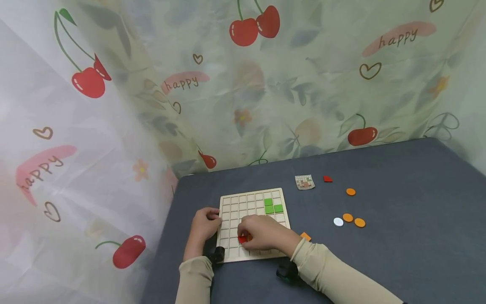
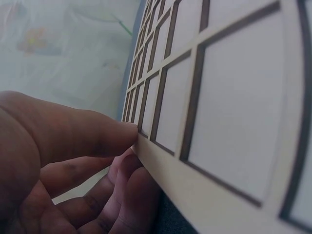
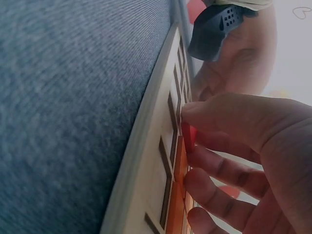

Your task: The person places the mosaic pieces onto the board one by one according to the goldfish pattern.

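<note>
A pale wooden grid board [image 1: 233,253] lies on the table. My left hand [image 1: 205,224] holds its left edge, the thumb [image 2: 114,134] on the rim and the other fingers curled at the side below. Over the near part of the board, my right hand [image 1: 262,231] pinches a small red piece [image 3: 188,136] between thumb and fingertips, right at the grid. Orange tiles [image 3: 179,165] sit in cells beside the red piece, mostly hidden under the right hand in the head view. Green tiles [image 1: 269,210] fill three cells at the upper right of the board.
Right of the board lie several orange discs [image 1: 351,192], a white disc [image 1: 338,221], a red piece [image 1: 328,179] and a small printed card [image 1: 305,182]. An orange piece [image 1: 305,237] shows beside the right wrist. A patterned curtain [image 1: 243,97] hangs behind the dark table [image 1: 402,228].
</note>
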`<state>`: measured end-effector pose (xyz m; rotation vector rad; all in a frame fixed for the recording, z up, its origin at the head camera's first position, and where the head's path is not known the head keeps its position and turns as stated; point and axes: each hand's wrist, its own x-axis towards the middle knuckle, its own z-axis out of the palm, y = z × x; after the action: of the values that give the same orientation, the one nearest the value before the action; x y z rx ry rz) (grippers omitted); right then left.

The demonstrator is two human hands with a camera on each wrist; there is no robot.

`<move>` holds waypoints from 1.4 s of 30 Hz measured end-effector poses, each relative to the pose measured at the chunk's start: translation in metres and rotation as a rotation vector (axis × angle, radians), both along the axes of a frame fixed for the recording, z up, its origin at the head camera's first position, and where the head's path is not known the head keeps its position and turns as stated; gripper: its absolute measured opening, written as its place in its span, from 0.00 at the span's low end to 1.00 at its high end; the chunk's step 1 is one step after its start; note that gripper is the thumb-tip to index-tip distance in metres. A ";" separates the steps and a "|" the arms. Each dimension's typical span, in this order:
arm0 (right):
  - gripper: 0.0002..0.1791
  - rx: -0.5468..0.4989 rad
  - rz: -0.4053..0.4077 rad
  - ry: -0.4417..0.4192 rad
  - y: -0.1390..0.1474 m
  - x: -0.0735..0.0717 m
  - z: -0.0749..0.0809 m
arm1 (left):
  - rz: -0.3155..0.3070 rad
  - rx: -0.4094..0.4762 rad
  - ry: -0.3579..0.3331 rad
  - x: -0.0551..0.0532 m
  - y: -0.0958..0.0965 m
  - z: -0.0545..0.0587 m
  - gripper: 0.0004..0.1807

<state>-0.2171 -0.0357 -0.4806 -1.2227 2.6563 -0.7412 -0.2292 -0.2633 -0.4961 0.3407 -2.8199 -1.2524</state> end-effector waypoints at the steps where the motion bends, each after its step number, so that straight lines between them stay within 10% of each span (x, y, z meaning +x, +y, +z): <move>1: 0.05 0.001 0.000 0.002 0.000 0.000 0.000 | 0.001 0.000 0.000 0.000 0.000 0.000 0.17; 42: 0.05 -0.033 -0.027 0.032 0.011 -0.003 0.003 | 0.017 -0.025 -0.022 0.001 0.003 0.005 0.17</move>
<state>-0.2202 -0.0247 -0.4777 -1.2187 2.7018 -0.7791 -0.2279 -0.2600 -0.4913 0.3787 -2.8421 -1.2171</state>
